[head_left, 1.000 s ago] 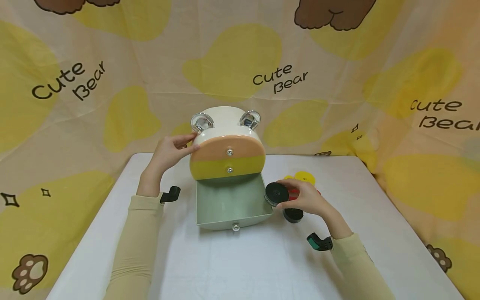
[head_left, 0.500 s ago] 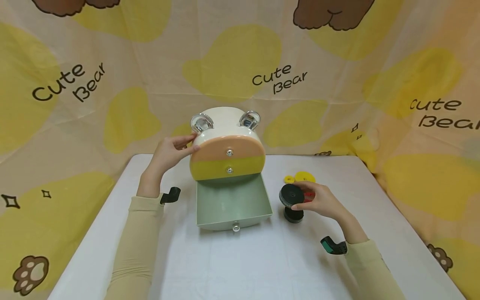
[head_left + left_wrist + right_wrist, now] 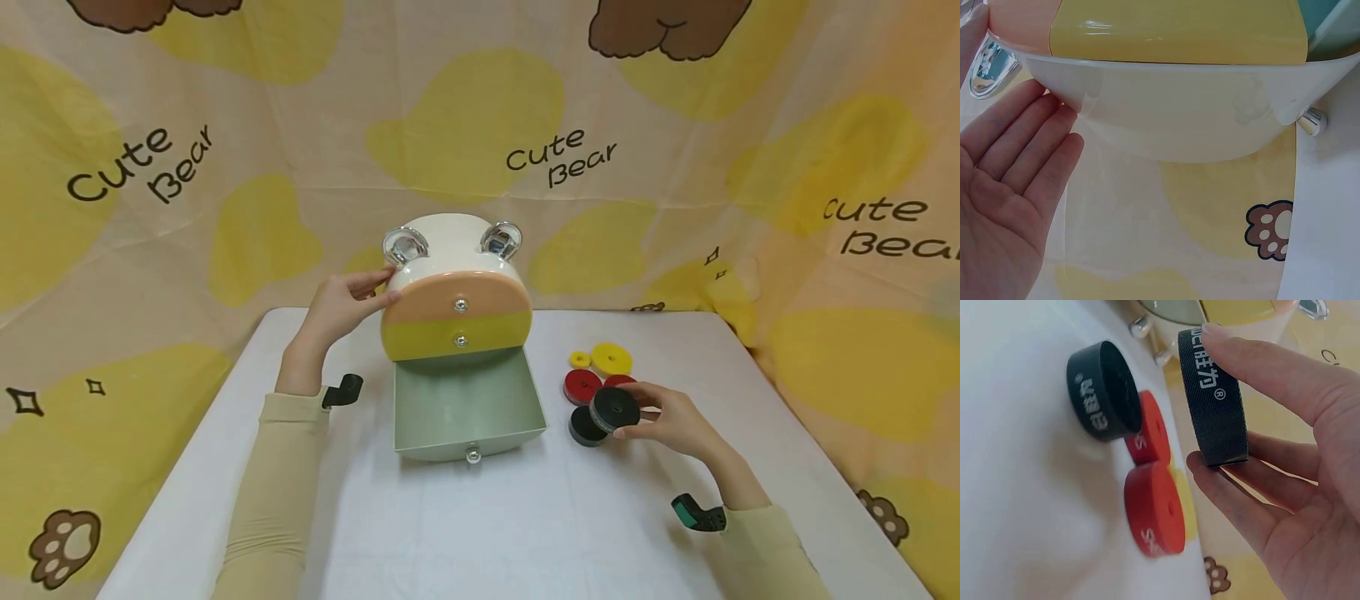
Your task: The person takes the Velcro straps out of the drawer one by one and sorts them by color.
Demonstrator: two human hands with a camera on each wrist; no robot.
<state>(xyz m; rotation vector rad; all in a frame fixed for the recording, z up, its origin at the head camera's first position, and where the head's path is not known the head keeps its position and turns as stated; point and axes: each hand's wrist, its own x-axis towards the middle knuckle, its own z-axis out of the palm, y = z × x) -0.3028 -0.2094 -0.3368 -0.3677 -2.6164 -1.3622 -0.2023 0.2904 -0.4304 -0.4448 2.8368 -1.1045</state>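
Note:
A rounded white cabinet (image 3: 456,246) with silver ears stands mid-table, its pink and yellow drawers closed and its green bottom drawer (image 3: 435,452) pulled out. Against its left side rests my left hand (image 3: 336,308); the left wrist view shows straight fingers (image 3: 1029,144) touching the white shell and the thumb at the pink front. My right hand (image 3: 675,421) pinches a roll of black tape (image 3: 617,406) between thumb and fingertips. Just left of it lies a second black roll (image 3: 582,427). Printed white lettering shows on the held roll in the right wrist view.
Two red tape rolls (image 3: 582,386) sit behind the black ones, one partly covered by the held roll. Farther back are a yellow roll (image 3: 611,359) and a small yellow ring (image 3: 579,359). A patterned cloth (image 3: 465,125) hangs behind the white table (image 3: 480,533).
My right hand has moved right with the black roll, from beside the drawer's right edge to the right of the other black roll. The left hand stays on the cabinet.

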